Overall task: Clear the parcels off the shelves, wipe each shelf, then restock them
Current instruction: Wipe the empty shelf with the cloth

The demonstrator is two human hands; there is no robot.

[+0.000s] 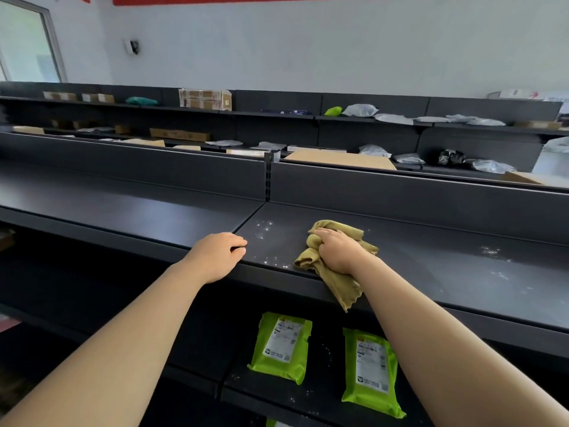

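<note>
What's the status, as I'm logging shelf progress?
Right hand grips yellow cloth on upper shelf. Left hand rests on shelf edge. White specks unwiped; two green parcels on shelf below.

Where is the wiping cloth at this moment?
In the head view, the yellow cloth lies at the front edge of the top shelf, right of centre, gripped by the right hand, one corner hanging above two green parcels.

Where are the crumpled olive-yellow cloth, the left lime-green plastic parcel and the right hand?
Crumpled olive-yellow cloth [338, 288]: head view, hanging fold.
Left lime-green plastic parcel [282, 345]: head view, white label.
Right hand [338, 251]: head view, back of hand.
</note>
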